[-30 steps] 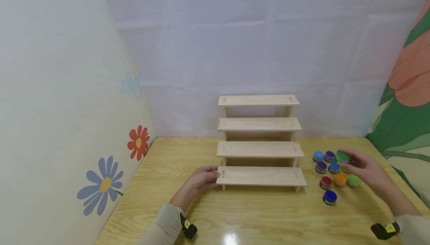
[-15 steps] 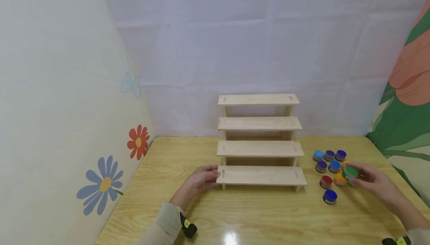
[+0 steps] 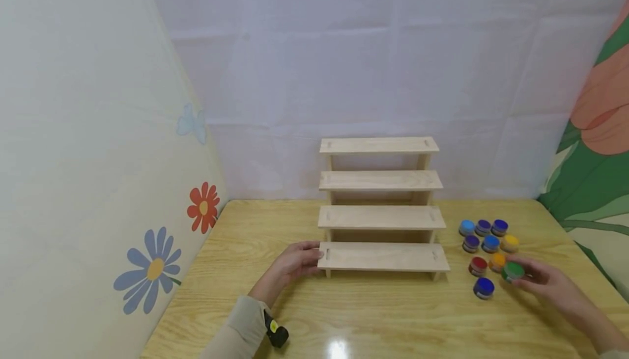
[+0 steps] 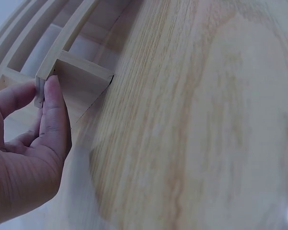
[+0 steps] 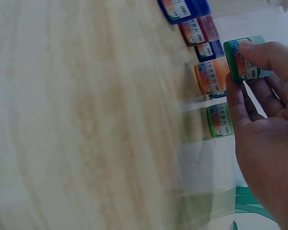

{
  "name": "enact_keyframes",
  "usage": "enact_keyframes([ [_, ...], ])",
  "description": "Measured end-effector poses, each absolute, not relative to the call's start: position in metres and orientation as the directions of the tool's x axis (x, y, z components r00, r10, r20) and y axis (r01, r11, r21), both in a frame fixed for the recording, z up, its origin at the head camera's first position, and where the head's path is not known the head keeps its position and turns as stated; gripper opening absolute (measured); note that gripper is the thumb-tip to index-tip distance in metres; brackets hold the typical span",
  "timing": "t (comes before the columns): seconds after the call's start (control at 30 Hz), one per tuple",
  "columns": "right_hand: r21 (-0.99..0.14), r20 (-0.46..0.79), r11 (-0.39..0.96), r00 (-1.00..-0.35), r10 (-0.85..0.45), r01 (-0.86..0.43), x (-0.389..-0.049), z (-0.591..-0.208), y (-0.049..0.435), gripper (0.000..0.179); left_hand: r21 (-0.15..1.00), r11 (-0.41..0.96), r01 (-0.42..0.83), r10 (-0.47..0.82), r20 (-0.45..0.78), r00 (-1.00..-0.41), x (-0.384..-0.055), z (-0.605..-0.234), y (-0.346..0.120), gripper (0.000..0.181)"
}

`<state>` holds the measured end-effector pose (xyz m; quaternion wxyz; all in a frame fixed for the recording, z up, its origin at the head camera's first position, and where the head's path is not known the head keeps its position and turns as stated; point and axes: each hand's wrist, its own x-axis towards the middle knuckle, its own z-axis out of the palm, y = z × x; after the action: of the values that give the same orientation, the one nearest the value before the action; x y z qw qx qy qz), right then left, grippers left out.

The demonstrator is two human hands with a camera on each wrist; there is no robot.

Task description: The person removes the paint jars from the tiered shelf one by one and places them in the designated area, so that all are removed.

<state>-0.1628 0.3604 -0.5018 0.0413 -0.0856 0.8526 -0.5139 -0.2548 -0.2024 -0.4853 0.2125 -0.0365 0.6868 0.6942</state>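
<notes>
My left hand (image 3: 295,263) pinches the left end of the lowest board of a pale wooden four-step display rack (image 3: 383,256). In the left wrist view, thumb and fingers of the left hand (image 4: 33,129) grip that board's end from both sides. At the right, my right hand (image 3: 552,285) holds a small green paint jar (image 3: 513,271) between thumb and fingers. The right wrist view shows this green jar (image 5: 245,60) lifted off the table, its label towards the camera. A light green jar (image 5: 220,120) stands below it; the head view hides that jar behind the held one.
Several paint jars stand grouped right of the rack, among them a red jar (image 3: 478,265), an orange jar (image 3: 498,261), a yellow jar (image 3: 510,243) and a dark blue jar (image 3: 484,287) nearest the front. A white cloth (image 3: 304,75) hangs behind the wooden table (image 3: 383,315).
My right hand has carried the green jar towards the table's front, from the back of the group to over the light green jar. Dark blue and yellow jars came into view. The left hand stayed put.
</notes>
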Motion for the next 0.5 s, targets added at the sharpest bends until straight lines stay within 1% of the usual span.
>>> enact_keyframes([
  [0.1,-0.882,-0.026,0.466,-0.982,-0.186,-0.065,-0.1623,-0.505,0.3598,0.054,0.937,0.037,-0.347,0.242,-0.346,-0.907,-0.2556,-0.4851,-0.2025,0.057],
  [0.2,-0.882,-0.044,0.469,-0.982,-0.182,-0.047,-0.1619,-0.5074,0.3585,0.055,0.935,0.038,-0.352,0.239,-0.35,-0.906,-0.2566,-0.4849,-0.2024,0.057],
  [0.37,-0.846,-0.089,0.533,-0.985,-0.151,-0.005,-0.1622,-0.5094,0.3556,0.058,0.936,0.037,-0.349,0.241,-0.347,-0.906,-0.2557,-0.4854,-0.2021,0.058],
  [0.5,-0.827,-0.107,0.561,-0.982,-0.157,0.0,-0.1626,-0.5116,0.3555,0.058,0.936,0.03,-0.35,0.243,-0.346,-0.906,-0.2546,-0.4866,-0.2024,0.059],
])
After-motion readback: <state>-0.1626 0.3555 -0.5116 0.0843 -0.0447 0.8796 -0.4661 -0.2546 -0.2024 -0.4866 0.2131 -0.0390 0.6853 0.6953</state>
